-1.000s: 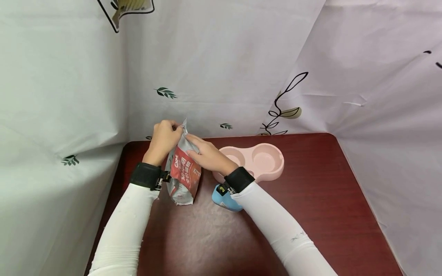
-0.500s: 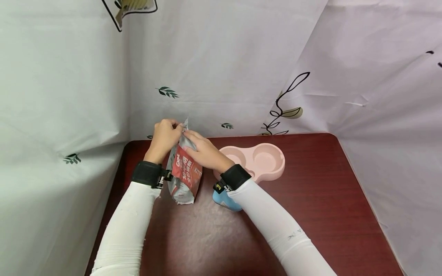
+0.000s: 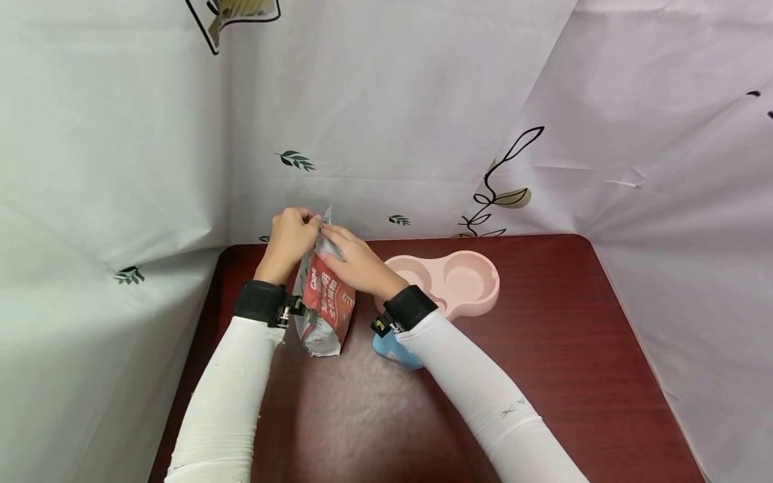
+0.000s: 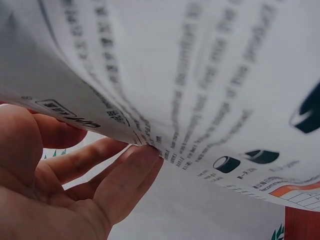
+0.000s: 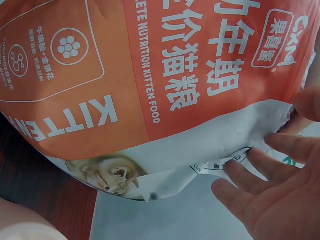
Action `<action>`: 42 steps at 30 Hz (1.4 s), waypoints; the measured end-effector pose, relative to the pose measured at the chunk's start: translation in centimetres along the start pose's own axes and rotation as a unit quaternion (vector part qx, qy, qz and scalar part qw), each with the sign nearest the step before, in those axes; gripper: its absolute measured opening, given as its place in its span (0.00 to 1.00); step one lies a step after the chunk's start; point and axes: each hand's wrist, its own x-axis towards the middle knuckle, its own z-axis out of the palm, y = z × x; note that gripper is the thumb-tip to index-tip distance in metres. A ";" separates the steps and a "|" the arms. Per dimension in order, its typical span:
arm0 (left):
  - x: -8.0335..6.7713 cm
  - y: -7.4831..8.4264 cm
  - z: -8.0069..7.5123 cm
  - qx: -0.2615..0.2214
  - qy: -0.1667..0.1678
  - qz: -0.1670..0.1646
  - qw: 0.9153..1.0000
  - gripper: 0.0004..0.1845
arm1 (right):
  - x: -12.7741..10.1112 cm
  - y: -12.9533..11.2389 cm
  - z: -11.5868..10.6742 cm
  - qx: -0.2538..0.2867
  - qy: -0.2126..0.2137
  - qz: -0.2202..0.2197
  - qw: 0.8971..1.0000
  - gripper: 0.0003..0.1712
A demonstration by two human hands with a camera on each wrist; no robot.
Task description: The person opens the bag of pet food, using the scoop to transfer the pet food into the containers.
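Barely any change from a second ago: my left hand (image 3: 292, 235) and right hand (image 3: 356, 263) still pinch the top of the bag (image 3: 323, 305), upright on the table (image 3: 543, 376) beside the pink bowl (image 3: 459, 282).

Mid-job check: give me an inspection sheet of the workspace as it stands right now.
Surface: dark red table, bare wood showing at front.
Job's things: kitten food bag upright, top edge held.
Clutter: pink double bowl; blue object partly hidden under the right forearm.
Hands: left hand and right hand both pinch the bag's top.
Cables: nothing seen.
Surroundings: white leaf-print sheet behind and on both sides.
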 end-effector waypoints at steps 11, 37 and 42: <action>0.2 0.2 -0.5 0.012 -0.013 0.008 1.000 0.18 | 0.4 0.0 -0.1 0.014 0.005 0.010 1.000 0.31; -1.3 0.9 -0.4 0.016 -0.061 0.053 0.997 0.15 | -0.9 0.9 0.2 0.144 0.066 0.092 0.983 0.16; -2.1 1.6 -0.1 0.013 -0.096 0.065 0.993 0.15 | -1.5 1.5 0.4 0.180 0.070 0.127 0.973 0.16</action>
